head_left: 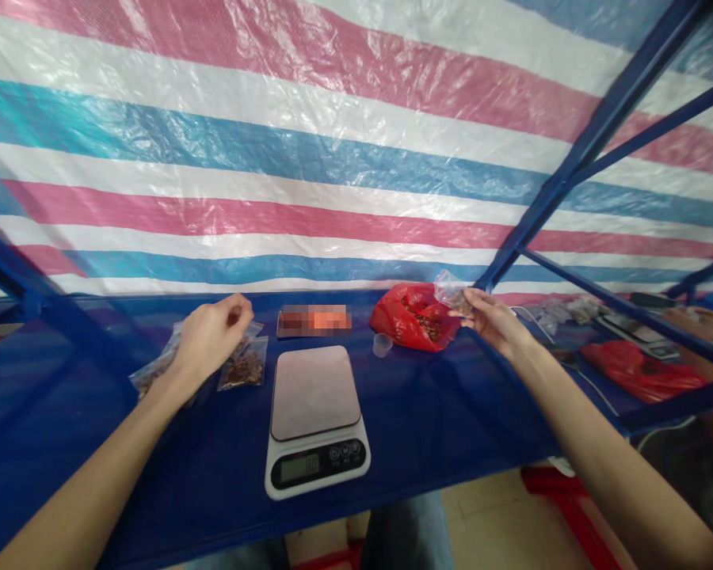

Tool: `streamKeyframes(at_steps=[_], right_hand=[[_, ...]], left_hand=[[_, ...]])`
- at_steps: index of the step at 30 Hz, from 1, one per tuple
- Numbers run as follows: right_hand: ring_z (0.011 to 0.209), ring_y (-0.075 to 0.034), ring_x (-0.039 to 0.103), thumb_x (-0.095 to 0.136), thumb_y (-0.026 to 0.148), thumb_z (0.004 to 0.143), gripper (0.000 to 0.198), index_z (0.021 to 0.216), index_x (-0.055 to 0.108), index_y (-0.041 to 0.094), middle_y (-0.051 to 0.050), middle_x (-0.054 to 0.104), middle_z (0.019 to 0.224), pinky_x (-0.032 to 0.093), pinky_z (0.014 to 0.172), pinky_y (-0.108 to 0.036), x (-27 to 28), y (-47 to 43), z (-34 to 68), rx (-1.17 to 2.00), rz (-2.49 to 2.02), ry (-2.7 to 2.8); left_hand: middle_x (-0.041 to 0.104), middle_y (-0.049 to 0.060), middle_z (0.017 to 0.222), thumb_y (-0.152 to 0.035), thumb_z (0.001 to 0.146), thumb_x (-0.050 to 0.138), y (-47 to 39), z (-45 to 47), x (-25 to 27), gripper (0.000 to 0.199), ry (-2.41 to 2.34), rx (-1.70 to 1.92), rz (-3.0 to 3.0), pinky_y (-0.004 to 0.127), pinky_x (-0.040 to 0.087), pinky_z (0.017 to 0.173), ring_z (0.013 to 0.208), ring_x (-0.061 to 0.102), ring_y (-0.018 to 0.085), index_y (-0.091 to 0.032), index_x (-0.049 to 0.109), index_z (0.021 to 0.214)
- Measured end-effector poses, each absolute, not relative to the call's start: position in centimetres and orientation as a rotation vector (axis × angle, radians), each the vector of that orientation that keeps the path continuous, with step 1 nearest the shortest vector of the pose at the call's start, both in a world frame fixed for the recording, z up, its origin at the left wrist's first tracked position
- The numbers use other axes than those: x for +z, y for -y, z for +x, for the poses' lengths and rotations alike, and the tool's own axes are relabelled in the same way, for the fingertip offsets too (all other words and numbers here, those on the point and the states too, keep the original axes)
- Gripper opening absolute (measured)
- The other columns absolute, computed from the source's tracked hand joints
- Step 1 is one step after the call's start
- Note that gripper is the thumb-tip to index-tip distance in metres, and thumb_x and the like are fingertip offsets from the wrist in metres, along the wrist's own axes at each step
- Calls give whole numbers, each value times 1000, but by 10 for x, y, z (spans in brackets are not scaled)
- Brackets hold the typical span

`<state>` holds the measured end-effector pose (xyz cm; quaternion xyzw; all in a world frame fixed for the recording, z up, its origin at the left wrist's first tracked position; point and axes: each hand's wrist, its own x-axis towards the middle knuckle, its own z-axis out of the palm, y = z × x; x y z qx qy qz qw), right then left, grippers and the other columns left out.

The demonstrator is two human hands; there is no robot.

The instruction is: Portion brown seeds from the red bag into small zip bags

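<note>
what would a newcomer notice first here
Probably the striped plastic sheet in red, white and blue, filling the background. Next, the bright red bag near the back of the blue table, beside the right hand, which holds a small clear bag. Then the white scale nearer the front edge.

L hand (212, 334) curled, R fingers (477, 301) pinched

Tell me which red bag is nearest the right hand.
The red bag showing brown bits, right beside the right hand; the other red bag lies clearly farther off.
</note>
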<state>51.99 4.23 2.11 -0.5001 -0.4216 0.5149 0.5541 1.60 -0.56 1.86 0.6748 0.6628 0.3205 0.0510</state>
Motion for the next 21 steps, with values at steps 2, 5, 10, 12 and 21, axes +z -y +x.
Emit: streamKeyframes(at_steps=[2, 5, 10, 12, 21], right_hand=[[67, -20, 78, 92, 35, 69, 32, 90, 70, 24, -3, 77, 82, 56, 45, -22, 20, -40, 529, 1120, -1269, 1098], [63, -23, 76, 93, 49, 65, 45, 90, 66, 22, -4, 74, 75, 50, 40, -23, 22, -43, 530, 956, -1410, 1330], [55, -21, 71, 84, 65, 71, 52, 85, 65, 18, -7, 76, 74, 47, 43, -26, 37, -66, 506, 765, -1463, 1790], [55, -21, 70, 81, 64, 75, 48, 83, 68, 18, -7, 76, 71, 52, 52, -29, 44, -79, 493, 716, -1486, 1977], [74, -22, 75, 75, 29, 89, 14, 86, 82, 18, -9, 81, 82, 46, 63, -26, 67, -97, 468, 118, -1809, 2354]], left_hand=[[70, 4, 71, -38, 93, 49, 8, 17, 12, 25, -2171, 875, 2119, 28, 33, 60, 67, 65, 22, -23, 66, 84], [71, 5, 73, -38, 96, 45, 8, 22, 7, 28, -2226, 769, 2184, 29, 31, 61, 66, 66, 23, -23, 68, 90], [71, 4, 73, -40, 97, 43, 6, 25, -2, 31, -2212, 656, 2244, 29, 30, 62, 67, 66, 24, -23, 70, 95], [71, 4, 73, -41, 97, 43, 6, 25, -3, 32, -2202, 657, 2245, 29, 30, 62, 68, 66, 24, -23, 70, 96], [70, 4, 72, -39, 96, 44, 6, 20, -1, 31, -2234, 698, 2248, 30, 28, 63, 65, 65, 23, -23, 69, 92]])
